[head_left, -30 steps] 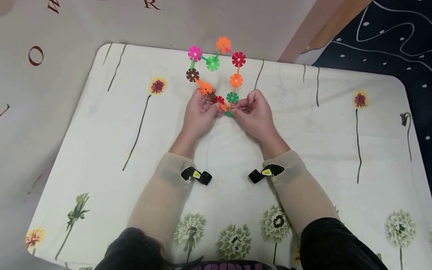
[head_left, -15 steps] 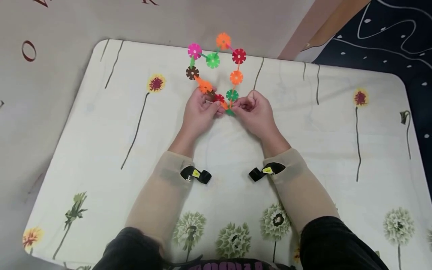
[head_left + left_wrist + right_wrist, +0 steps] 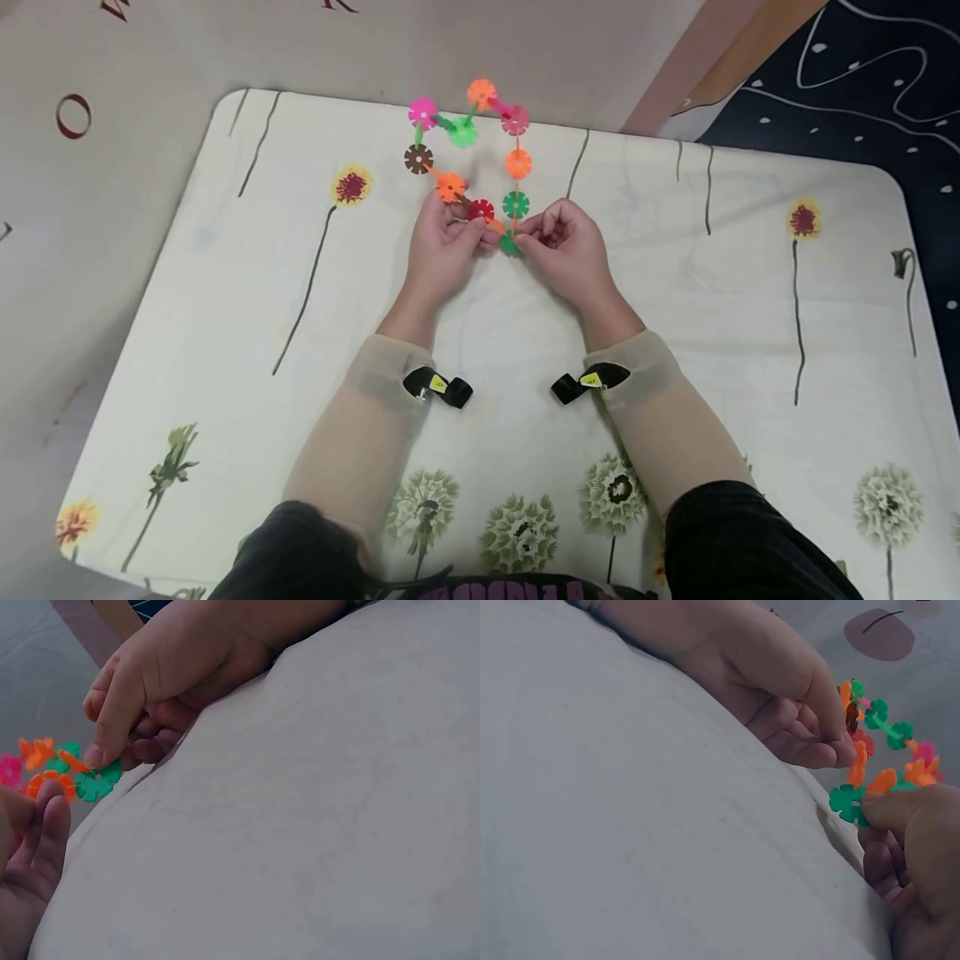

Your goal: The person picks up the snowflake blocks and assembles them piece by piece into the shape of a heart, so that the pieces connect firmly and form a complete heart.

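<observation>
In the head view, a closed loop of snowflake-shaped interlocking plastic discs (image 3: 518, 164) rises between both hands, over the far part of the table. My left hand (image 3: 441, 260) pinches its near left stretch, by a red disc (image 3: 481, 210) and an orange piece. Thumb and fingers of my right hand (image 3: 567, 254) pinch the near corner, where a green disc (image 3: 509, 243) joins an orange one. The right wrist view shows that green disc (image 3: 845, 804) under the right thumb. From the left wrist, part of the loop is hidden behind the left fingers.
A white, flower-printed cloth (image 3: 510, 433) covers the table. Beyond its far edge stands a pale wall (image 3: 360, 50) with letters. Dark patterned fabric (image 3: 862, 75) lies at the far right. Each forearm wears a small black camera (image 3: 453, 392).
The loop has shifted slightly left and turned a little, so its far-right red disc looks paler and the left discs face the camera more. Both hands keep their hold, almost unmoved.
</observation>
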Available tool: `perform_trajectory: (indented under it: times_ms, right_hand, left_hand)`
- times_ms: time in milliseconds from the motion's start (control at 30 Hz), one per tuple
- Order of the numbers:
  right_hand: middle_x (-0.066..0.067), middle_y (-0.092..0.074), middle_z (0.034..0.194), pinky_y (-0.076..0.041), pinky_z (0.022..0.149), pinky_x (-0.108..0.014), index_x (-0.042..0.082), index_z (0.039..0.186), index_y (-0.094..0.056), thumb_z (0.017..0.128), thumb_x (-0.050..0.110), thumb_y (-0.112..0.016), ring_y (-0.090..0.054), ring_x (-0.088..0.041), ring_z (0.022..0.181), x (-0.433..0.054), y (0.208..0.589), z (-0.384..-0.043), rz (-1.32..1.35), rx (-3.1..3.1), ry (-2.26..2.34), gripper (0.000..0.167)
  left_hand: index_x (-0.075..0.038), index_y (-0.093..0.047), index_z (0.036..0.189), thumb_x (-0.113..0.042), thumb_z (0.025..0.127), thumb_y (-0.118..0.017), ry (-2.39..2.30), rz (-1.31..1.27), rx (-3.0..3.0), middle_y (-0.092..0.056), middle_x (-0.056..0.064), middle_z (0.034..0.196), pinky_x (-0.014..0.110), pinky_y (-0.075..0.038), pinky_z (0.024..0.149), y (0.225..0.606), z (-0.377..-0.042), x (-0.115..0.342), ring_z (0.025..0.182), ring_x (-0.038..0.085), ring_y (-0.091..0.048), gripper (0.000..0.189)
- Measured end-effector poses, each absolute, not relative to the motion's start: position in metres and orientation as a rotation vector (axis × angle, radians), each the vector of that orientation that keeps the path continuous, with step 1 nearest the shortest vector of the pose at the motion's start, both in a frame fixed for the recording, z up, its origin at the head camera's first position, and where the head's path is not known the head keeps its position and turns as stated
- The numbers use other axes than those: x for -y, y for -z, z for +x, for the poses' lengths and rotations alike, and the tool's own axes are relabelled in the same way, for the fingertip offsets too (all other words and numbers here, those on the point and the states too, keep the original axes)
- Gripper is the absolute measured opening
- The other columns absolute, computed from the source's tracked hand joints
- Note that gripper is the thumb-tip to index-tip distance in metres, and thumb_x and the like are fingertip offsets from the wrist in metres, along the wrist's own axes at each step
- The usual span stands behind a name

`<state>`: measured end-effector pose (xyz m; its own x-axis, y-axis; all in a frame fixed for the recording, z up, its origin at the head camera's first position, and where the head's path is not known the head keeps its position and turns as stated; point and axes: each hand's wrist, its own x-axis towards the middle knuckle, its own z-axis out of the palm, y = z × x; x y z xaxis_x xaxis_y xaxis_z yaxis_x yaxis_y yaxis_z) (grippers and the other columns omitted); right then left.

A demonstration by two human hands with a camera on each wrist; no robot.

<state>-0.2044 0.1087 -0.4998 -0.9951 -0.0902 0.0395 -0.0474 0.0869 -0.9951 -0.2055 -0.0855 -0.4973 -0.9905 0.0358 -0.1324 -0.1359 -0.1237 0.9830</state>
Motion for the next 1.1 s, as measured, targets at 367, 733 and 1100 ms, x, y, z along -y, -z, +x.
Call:
perform_trajectory:
  times_ms: [367,733,1100]
  right_hand:
    - [-0.014,-0.074,0.099,-0.044,0.066,-0.020,0.006,0.081,-0.039,0.094,-0.005,-0.078,-0.066,-0.020,0.089,-0.1105,0.4989,-0.2066,-0.092,-2.258,2.112,0.042]
    - [-0.014,-0.074,0.098,-0.051,0.068,-0.018,0.007,0.081,-0.038,0.095,-0.006,-0.077,-0.067,-0.018,0.087,-0.1115,0.4961,-0.2067,-0.013,-2.147,2.201,0.043]
    - [-0.017,-0.066,0.100,-0.063,0.079,-0.030,0.004,0.087,-0.042,0.096,-0.015,-0.069,-0.068,-0.024,0.083,-0.1079,0.4939,-0.2065,0.106,-1.934,2.278,0.034]
  left_hand:
    - [-0.008,-0.048,0.146,0.009,0.104,-0.060,-2.318,-0.096,-2.012,-0.059,0.014,0.110,0.036,-0.063,0.083,0.4992,-0.2057,0.0848,0.088,0.030,-0.073,0.048]
    - [-0.005,-0.054,0.142,0.010,0.101,-0.063,-2.351,-0.157,-1.992,-0.063,0.015,0.110,0.038,-0.063,0.087,0.5006,-0.2059,0.0837,0.092,0.031,-0.073,0.045]
    - [-0.005,-0.055,0.140,0.009,0.101,-0.066,-2.372,-0.172,-1.950,-0.062,0.015,0.109,0.038,-0.063,0.086,0.4981,-0.2070,0.0819,0.092,0.030,-0.074,0.042]
